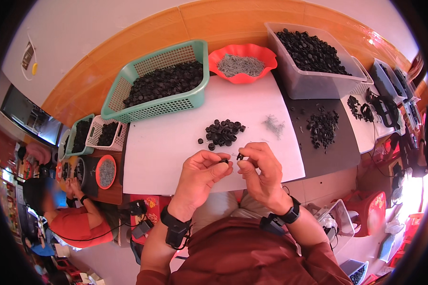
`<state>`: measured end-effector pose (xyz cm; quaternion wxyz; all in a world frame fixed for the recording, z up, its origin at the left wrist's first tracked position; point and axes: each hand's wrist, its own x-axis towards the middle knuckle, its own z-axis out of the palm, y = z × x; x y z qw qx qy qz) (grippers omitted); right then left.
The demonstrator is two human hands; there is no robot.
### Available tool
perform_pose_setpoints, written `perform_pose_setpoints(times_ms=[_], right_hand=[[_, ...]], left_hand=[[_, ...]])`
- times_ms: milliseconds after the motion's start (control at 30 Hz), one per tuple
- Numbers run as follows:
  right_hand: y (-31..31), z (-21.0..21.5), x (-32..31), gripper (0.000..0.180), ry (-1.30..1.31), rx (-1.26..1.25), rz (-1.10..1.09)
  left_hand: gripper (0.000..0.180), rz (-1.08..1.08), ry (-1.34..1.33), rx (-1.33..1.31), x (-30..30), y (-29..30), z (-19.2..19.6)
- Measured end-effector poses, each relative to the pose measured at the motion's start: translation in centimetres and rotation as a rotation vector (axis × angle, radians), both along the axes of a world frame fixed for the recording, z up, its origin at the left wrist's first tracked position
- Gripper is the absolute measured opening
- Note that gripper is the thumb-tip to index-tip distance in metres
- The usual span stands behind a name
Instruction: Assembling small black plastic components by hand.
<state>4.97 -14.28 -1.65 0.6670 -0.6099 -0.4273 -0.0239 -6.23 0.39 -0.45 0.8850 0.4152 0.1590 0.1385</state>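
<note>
My left hand [202,173] pinches a small black ring-shaped part [224,161] between thumb and fingers. My right hand [261,166] holds another small black piece [240,156] at its fingertips, close to the left hand's part. Both hands hover over the near edge of a white board [176,142]. A small heap of black ring parts [222,132] lies on the board just beyond my hands. A little bunch of thin grey metal pins [274,125] lies to its right.
A green basket [123,90] of black parts, a red bowl [243,76] of grey pins and a clear bin [314,83] of black parts stand at the back. More black parts [322,127] lie on a dark mat at right. Another person [76,221] works at lower left.
</note>
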Motion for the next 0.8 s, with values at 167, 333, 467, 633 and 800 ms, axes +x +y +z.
perform_pose_setpoints(times_ms=[167,333,467,633,800], right_hand=[[0.8,0.1,-0.1,0.029,-0.128,0.031,-0.055],[0.6,0.3,-0.3,0.029,-0.133,0.029,-0.082],[0.6,0.1,-0.4,0.028,-0.136,0.023,-0.115],[0.6,0.0,-0.5,0.028,-0.132,0.023,-0.125],[0.6,-0.3,-0.4,0.028,-0.131,0.017,-0.101]], left_hand=[[0.017,-0.064,-0.081,-0.115,0.1,-1.8,-0.3],[0.015,-0.040,-0.052,-0.050,-0.1,-2.5,-0.5],[0.019,-0.016,-0.056,-0.049,-0.3,-3.0,-0.3],[0.021,-0.025,-0.071,-0.050,-0.6,-3.1,-0.4],[0.019,-0.048,-0.078,-0.085,-0.8,-2.9,-0.9]])
